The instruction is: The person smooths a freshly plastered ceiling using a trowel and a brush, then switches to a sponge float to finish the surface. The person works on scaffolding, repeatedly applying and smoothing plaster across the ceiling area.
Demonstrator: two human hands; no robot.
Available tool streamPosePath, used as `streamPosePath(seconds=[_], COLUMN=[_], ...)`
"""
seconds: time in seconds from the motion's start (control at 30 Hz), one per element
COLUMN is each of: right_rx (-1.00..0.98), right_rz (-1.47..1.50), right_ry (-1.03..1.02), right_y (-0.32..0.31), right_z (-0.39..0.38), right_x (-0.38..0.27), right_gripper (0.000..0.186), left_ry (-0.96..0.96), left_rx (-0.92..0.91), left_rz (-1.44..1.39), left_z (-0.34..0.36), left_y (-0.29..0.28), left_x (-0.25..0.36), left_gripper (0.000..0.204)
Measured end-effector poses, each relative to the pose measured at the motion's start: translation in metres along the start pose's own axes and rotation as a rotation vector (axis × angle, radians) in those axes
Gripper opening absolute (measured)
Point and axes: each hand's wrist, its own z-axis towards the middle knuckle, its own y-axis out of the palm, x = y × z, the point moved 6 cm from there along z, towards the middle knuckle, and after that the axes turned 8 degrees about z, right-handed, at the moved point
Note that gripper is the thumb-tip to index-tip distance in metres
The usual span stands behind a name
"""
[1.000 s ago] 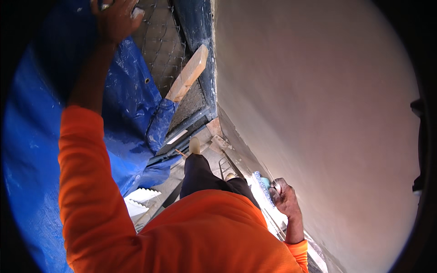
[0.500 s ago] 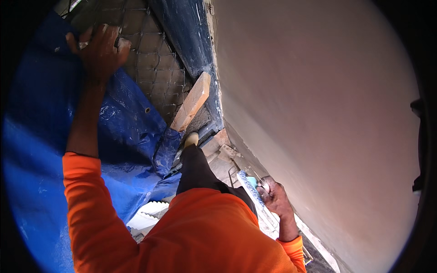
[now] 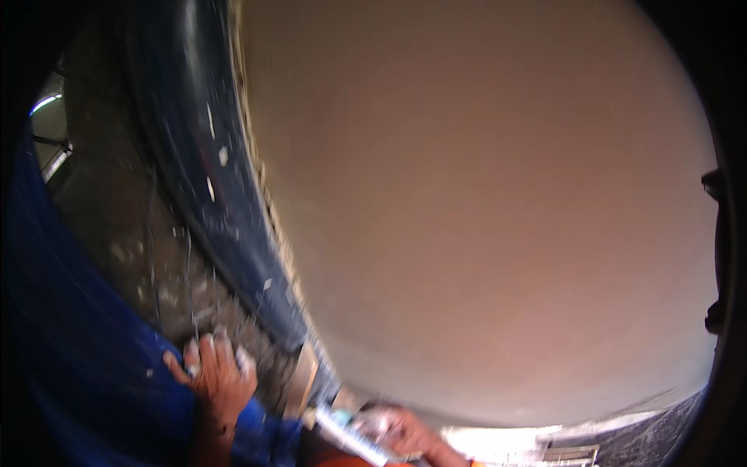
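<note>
My left hand (image 3: 218, 377) is raised at the edge of a blue tarp (image 3: 101, 335), its fingers hooked onto the wire netting (image 3: 189, 280) beside it. Whitish dust coats the fingertips. Low in the picture, my right hand (image 3: 393, 428) grips a plastering float (image 3: 354, 437) with a pale blue-and-white flat pad. Motion blurs the float and partly hides its turquoise part. Close to the right hand rises a broad, smooth plastered wall (image 3: 498, 226).
A dark painted post (image 3: 222, 163) runs along the wall's left edge. A short wooden board (image 3: 299, 381) leans near its foot. Bright white material (image 3: 498, 444) and a dark sheet (image 3: 661, 436) lie at the lower right.
The view has swung up toward the wall, so both hands now appear lower. My left hand stays at the netting, and the right still holds the float.
</note>
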Motion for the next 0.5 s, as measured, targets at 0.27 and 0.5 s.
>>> streamPosePath(seconds=[0.27, 0.5], right_rx=[0.057, 0.191], right_rz=[-0.182, -0.561], right_ry=[-0.074, -0.419], right_y=[0.009, 0.001], right_z=[0.026, 0.02], right_x=[-0.078, -0.115], right_gripper=[0.036, 0.04], left_ry=[-0.035, -0.049], left_rx=[-0.038, 0.033], left_rz=[-0.206, -0.304], left_z=[-0.01, -0.003], left_y=[0.007, -0.047], left_x=[-0.008, -0.002], left_gripper=[0.072, 0.063])
